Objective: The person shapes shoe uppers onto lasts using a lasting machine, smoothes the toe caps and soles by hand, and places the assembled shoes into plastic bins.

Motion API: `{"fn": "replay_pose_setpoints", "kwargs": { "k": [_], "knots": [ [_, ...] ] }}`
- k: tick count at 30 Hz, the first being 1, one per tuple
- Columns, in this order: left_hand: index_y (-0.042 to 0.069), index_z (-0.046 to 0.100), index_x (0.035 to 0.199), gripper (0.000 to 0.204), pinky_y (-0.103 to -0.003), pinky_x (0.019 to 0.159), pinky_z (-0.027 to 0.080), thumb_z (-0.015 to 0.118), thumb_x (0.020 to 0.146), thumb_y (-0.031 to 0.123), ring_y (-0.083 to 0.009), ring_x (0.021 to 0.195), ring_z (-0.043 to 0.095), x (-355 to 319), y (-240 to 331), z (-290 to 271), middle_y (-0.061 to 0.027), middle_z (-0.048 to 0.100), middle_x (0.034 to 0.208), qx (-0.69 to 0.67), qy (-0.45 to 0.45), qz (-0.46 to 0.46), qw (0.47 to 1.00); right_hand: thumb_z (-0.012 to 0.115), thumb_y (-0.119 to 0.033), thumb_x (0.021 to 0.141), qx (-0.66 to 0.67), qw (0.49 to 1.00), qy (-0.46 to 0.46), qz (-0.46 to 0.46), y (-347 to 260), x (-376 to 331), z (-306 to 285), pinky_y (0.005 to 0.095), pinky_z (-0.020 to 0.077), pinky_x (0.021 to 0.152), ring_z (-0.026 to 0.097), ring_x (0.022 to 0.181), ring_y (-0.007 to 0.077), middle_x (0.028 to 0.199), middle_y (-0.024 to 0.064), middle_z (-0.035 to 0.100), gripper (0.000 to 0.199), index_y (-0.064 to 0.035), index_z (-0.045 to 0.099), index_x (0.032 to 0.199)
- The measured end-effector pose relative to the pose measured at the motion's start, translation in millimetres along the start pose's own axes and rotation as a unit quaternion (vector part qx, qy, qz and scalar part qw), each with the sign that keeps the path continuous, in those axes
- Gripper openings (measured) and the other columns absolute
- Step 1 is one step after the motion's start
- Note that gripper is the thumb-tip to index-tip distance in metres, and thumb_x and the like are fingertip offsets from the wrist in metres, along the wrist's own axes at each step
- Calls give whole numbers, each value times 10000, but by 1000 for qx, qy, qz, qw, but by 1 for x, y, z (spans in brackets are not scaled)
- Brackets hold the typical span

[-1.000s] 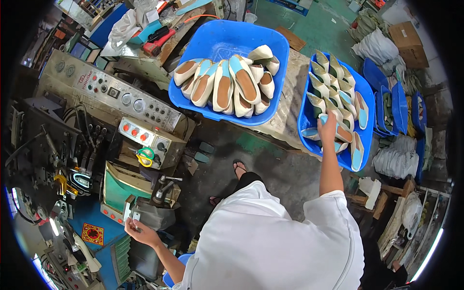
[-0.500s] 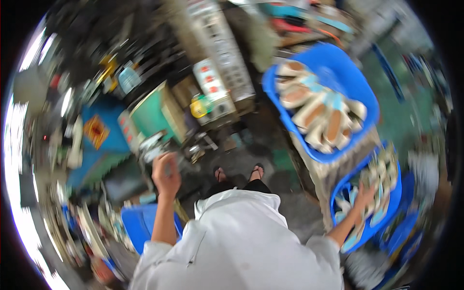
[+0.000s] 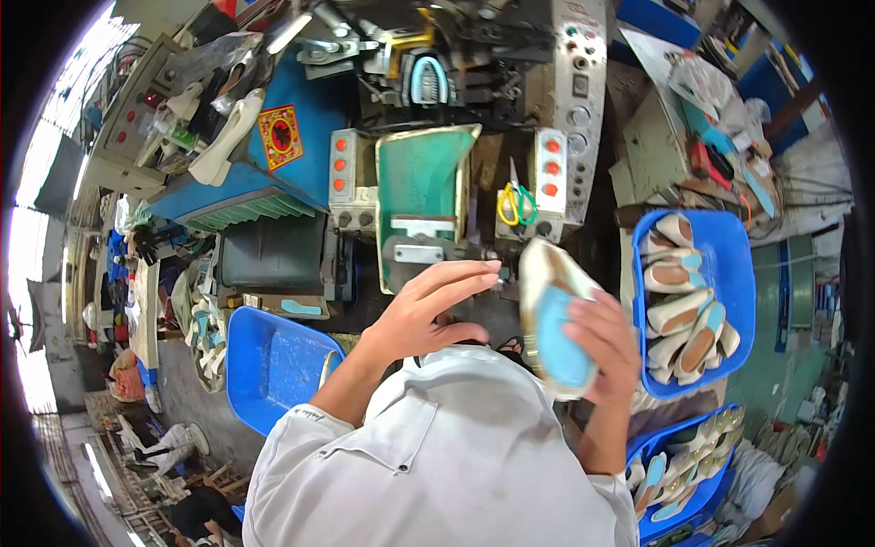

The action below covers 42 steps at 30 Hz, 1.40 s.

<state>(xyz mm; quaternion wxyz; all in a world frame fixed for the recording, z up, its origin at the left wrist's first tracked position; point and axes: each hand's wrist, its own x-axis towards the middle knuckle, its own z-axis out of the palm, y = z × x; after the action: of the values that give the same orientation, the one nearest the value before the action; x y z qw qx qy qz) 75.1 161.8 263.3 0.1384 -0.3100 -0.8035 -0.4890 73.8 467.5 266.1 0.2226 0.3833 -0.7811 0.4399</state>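
Observation:
My right hand [image 3: 609, 348] grips a shoe upper [image 3: 552, 333], cream-coloured with a light-blue insole, held upright in front of my body, slightly blurred. My left hand [image 3: 424, 314] is left of it, fingers stretched and thumb apart, holding nothing. Just past my hands stands a machine with a green tray [image 3: 421, 173] and a metal plate at its near end. At its far side, a light-blue rimmed, shoe-shaped part [image 3: 428, 80] sits among metal clamps. Beneath the shoe, part of my foot shows.
On the right, a blue bin [image 3: 749, 301] holds several cream shoe uppers; a second blue bin [image 3: 729, 474] nearer me holds more. A blue bin [image 3: 239, 387] stands at left. Scissors [image 3: 516, 201] lie beside red buttons [image 3: 551, 167]. A blue machine housing [image 3: 310, 118] rises left.
My view has turned right toward the machine. The right hand has come out of the nearer right bin with a shoe upper. The left hand has moved in toward the middle, its fingers stretching out.

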Motion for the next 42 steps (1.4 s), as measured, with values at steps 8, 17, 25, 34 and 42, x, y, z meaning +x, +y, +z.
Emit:
{"fn": "replay_pose_setpoints", "kwargs": {
  "k": [8,17,25,34,42],
  "knots": [
    [52,710,1093,498,-538,1165,503,916,641,14,-315,1259,679,-50,-52,-102,-97,691,1196,-25,59,-28,998,786,-99,799,141,976,-150,-70,-6,108,133,500,541,1062,727,1139,293,1232,69,757,387,-103,812,1184],
    [48,687,1101,415,-553,1139,517,890,739,42,-377,1181,700,-36,-94,-140,-142,673,1176,-148,-63,12,987,844,5,661,186,950,-249,21,-10,136,143,434,545,1001,663,1149,281,1243,132,697,562,-141,809,1202],
    [46,588,929,316,-403,706,545,841,743,20,-291,843,659,-33,-118,-138,-96,646,988,-119,-40,99,987,809,88,597,182,955,-204,111,-6,128,146,442,549,942,671,1032,309,1106,105,667,562,-61,675,1123],
    [42,562,793,288,-372,658,517,814,675,-34,-274,753,629,-41,-120,-118,-79,627,844,-109,57,90,988,777,105,606,291,926,-199,138,18,130,142,406,530,837,652,892,303,951,79,657,389,-64,633,926],
    [62,594,940,391,-400,833,561,886,688,-2,-270,913,665,-35,-124,-115,-69,616,954,-87,148,20,985,836,-18,703,315,936,-42,152,29,112,163,445,533,826,660,927,308,900,113,667,353,-65,673,1013]
  ]
}}
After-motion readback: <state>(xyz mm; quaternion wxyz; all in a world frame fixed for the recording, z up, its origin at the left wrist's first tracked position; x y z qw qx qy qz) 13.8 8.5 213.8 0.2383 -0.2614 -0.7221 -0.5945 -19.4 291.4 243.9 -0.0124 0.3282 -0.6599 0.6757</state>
